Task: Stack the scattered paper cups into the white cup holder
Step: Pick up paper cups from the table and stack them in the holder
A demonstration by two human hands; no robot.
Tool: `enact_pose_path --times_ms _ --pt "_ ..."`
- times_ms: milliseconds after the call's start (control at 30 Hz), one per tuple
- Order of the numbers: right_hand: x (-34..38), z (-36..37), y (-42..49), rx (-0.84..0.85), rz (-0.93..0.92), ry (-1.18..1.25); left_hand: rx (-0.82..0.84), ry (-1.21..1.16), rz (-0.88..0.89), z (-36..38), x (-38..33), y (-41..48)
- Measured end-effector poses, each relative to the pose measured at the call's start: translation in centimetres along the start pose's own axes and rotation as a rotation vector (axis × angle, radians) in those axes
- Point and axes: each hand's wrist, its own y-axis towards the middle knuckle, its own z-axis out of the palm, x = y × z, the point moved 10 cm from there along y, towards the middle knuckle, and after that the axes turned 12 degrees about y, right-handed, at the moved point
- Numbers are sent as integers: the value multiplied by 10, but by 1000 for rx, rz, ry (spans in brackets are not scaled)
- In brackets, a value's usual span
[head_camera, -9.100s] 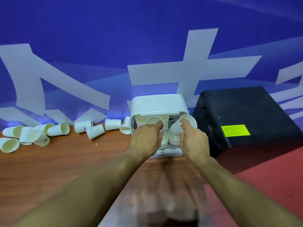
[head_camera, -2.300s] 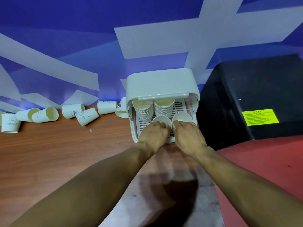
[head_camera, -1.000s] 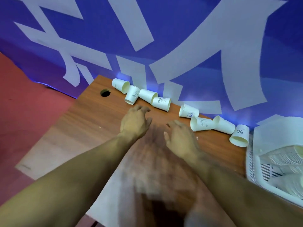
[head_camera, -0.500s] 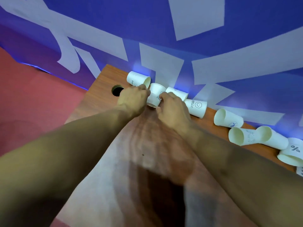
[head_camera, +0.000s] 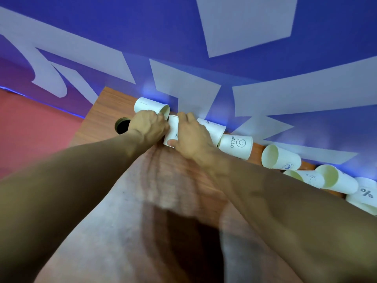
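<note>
- right hand (head_camera: pixel 191 137): fingers wrapped the middle cup (head_camera: pixel 173 129), thumb at its near end, likely to lift it.
- left hand (head_camera: pixel 146 127): fingers curled at the lying cup (head_camera: pixel 150 107) just beyond; grip unclear.
- cup holder was out of view.

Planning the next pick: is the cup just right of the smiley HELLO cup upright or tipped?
Tipped: the cup lies on its side, mouth facing left.

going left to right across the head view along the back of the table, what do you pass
cable hole → left hand → cup between the hands → right hand → HELLO smiley cup → cup with a blue mark → cup with a scribble drawing → blank-sided cup → % cup
</note>
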Motion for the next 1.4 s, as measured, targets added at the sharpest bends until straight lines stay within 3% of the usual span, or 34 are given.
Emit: enact_pose_path --times_ms 367,733,933,1233,1400 --pt "24 -61 -84 -168 -88 -88 -169 -51 -145 -76 28 -69" --pt "9 -173 -250 -407 -208 -75 -490 54 -182 -232 1 -167" --pt "-69 -243 -348 -548 -136 -185 -696 -41 -76 -378 -79 -203" --pt "-206 -335 -503 -725 -44 -334 -667 -56 -20 -545 -221 -224" --pt "-278 -359 -557 -736 62 -427 -706 -127 24 -612 -291 -228"
